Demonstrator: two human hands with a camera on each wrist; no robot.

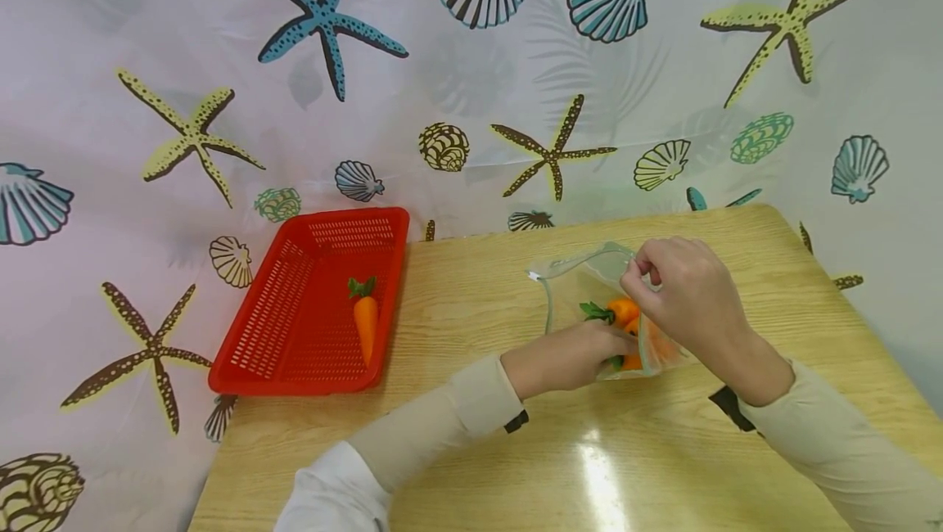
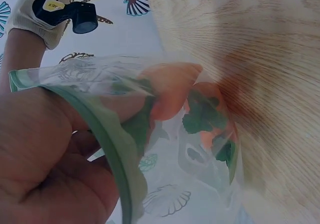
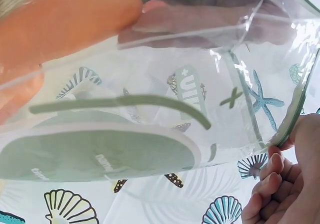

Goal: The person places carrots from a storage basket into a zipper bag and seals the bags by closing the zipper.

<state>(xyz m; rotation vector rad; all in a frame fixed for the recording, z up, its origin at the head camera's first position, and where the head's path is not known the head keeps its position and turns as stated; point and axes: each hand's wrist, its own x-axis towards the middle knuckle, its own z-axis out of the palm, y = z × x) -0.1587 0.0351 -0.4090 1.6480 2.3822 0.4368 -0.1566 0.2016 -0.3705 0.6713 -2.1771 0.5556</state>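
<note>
A clear zip bag (image 1: 582, 286) with a green rim stands with its mouth open on the table. My right hand (image 1: 688, 295) pinches the rim between thumb and fingers, as the right wrist view shows at the hand (image 3: 280, 184). My left hand (image 1: 578, 354) reaches in through the mouth. Its fingers grip a carrot (image 2: 172, 91) by the green leafy top, partly blurred behind the plastic. Deeper in the bag lies another orange carrot (image 2: 207, 93) with green leaves. More orange shows in the head view, partly covered by the left hand.
A red plastic basket (image 1: 309, 380) stands at the left of the wooden table (image 1: 457, 303). One carrot (image 1: 366, 327) with a green top lies in it, along its right side. Behind the table hangs a white cloth (image 1: 442, 74) printed with shells and starfish.
</note>
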